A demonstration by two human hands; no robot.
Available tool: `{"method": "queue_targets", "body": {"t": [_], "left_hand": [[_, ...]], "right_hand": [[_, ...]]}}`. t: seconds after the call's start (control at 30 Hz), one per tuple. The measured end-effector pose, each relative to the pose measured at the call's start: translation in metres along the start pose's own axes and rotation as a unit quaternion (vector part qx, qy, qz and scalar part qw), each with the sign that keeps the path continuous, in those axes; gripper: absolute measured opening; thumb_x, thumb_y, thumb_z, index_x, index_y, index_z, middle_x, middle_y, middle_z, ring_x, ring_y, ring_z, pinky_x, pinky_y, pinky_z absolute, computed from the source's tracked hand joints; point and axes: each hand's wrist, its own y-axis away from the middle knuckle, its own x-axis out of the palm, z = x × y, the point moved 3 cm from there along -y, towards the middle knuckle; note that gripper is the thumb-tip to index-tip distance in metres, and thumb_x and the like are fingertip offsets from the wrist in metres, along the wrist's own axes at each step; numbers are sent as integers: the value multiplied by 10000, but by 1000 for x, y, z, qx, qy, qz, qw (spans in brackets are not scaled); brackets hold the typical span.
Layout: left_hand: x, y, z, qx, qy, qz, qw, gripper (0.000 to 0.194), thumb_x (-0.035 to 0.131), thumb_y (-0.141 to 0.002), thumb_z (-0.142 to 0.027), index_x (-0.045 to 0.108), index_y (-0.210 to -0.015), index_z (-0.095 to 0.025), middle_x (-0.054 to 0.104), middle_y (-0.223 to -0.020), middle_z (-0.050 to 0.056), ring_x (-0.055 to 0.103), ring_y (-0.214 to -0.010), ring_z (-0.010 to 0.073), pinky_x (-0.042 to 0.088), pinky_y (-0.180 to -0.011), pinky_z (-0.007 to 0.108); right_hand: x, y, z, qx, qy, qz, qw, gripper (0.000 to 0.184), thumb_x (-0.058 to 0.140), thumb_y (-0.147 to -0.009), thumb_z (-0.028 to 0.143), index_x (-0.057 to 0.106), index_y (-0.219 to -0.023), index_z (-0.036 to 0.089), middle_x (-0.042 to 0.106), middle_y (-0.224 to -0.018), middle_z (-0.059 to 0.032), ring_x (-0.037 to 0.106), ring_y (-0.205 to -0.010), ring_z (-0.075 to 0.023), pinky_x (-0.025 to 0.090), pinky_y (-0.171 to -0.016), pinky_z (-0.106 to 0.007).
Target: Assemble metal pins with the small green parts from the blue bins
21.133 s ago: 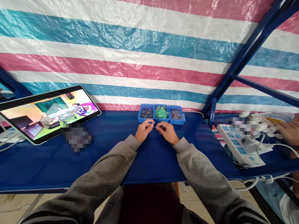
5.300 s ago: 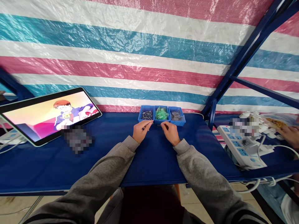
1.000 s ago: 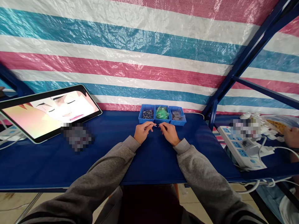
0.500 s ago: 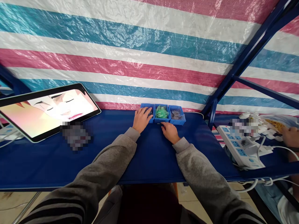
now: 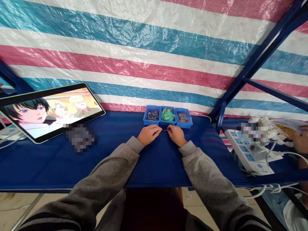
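Observation:
My left hand rests just in front of the left blue bin; its fingers are pressed together, and whatever they hold is too small to make out. Opposite it, my right hand pinches a thin, short metal pin that points toward the left fingertips. Inside the left bin lie many small metal pins. The middle blue bin holds green plastic pieces that look bagged. Greyish, clear plastic pieces fill the right blue bin.
A tablet playing a cartoon leans at the left, with a blurred-out item before it. To the right are a blue frame post, a power strip with cables, and another person's hand. Striped sheeting hangs behind.
My left hand has come out of the left bin, down toward my right hand, uncovering the metal pins there. My right hand stays nearly in place with its pin. The tablet picture has changed.

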Motion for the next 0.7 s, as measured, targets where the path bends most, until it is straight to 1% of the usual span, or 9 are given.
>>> {"method": "queue_targets", "body": {"t": [0.1, 0.23, 0.3, 0.37, 0.47, 0.57, 0.63, 0.7], "left_hand": [[3, 1, 2, -15, 7, 10, 1000, 272, 444, -973, -276, 703, -967, -191, 727, -929, 47, 675, -870, 169, 521, -808, 267], [4, 2, 5, -43, 23, 12, 999, 279, 448, -968, -290, 710, -950, -194, 731, -918, 43, 674, -811, 160, 522, -766, 256], [3, 1, 6, -57, 30, 3, 998, 278, 454, -967, -302, 708, -968, -190, 727, -916, 45, 667, -774, 154, 523, -744, 254], [2, 0, 7, -70, 40, -8, 997, 279, 467, -965, -328, 697, -1033, -187, 722, -936, 49, 659, -742, 147, 525, -729, 253], [2, 0, 8, -69, 54, -12, 996, 301, 486, -959, -379, 685, -1083, -191, 717, -983, 57, 664, -761, 150, 532, -745, 261], [5, 0, 8, -48, 55, -5, 997, 309, 470, -968, -383, 709, -976, -187, 726, -954, 62, 676, -827, 172, 532, -789, 281], [6, 0, 9, -42, 55, -9, 998, 319, 464, -973, -374, 712, -916, -182, 731, -919, 63, 680, -846, 178, 530, -803, 285], [6, 0, 9, -47, 61, -19, 997, 320, 463, -973, -374, 710, -902, -183, 733, -907, 60, 682, -848, 175, 530, -807, 282]], "right_hand": [[1, 0, -1, -13, 4, -8, 1000, 122, 542, -900, 192, 661, -920, 209, 675, -903, -50, 619, -858, -190, 389, -661, -266], [3, -1, -1, -30, 3, -14, 999, 99, 552, -891, 154, 634, -856, 197, 642, -949, -72, 597, -894, -200, 408, -715, -280], [4, 0, 1, -50, -9, -25, 998, 99, 544, -895, 146, 614, -843, 193, 629, -951, -79, 585, -918, -210, 416, -752, -289], [4, 0, 4, -78, -30, -37, 996, 98, 531, -902, 143, 595, -846, 191, 621, -943, -81, 575, -925, -214, 418, -782, -295], [4, 2, 9, -119, -75, -35, 989, 107, 502, -904, 116, 570, -869, 190, 622, -907, -67, 576, -870, -202, 417, -774, -295], [4, 3, 12, -147, -116, -31, 982, 108, 486, -905, 120, 560, -878, 194, 629, -889, -50, 578, -815, -191, 411, -745, -292], [3, 4, 12, -160, -142, -41, 976, 103, 486, -904, 138, 565, -873, 196, 630, -886, -48, 577, -807, -187, 411, -747, -291], [2, 5, 12, -163, -171, -58, 970, 105, 484, -901, 155, 575, -865, 193, 630, -875, -49, 577, -798, -183, 418, -749, -287]]}}
